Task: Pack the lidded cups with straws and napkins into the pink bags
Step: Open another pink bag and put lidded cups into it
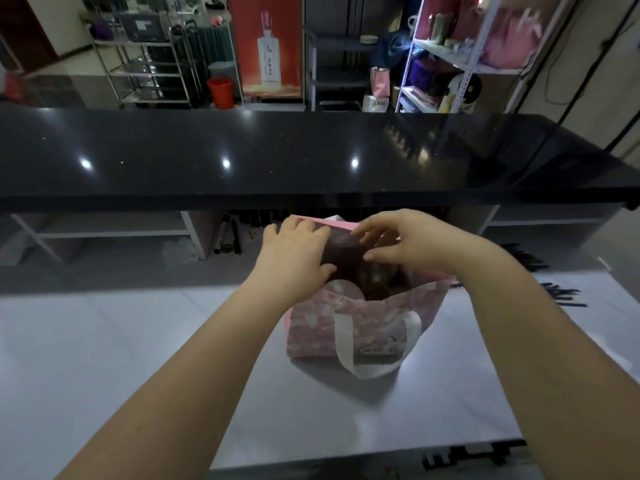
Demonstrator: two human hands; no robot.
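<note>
A pink patterned bag (360,327) with white ribbon handles stands open on the white table. Above its mouth both hands hold a dark purple-brown flat object (343,252), probably a napkin. My left hand (298,251) grips its left side, thumb underneath. My right hand (398,240) pinches its right edge with curled fingers. Inside the bag a brown cup (377,285) shows, partly hidden by the hands. The bag's far edge rises behind my fingers.
A long black counter (311,161) runs across behind the bag, with open shelving under it. Dark straws (561,296) lie scattered on the table at the right. Shelves with more pink bags (512,36) stand at the back right.
</note>
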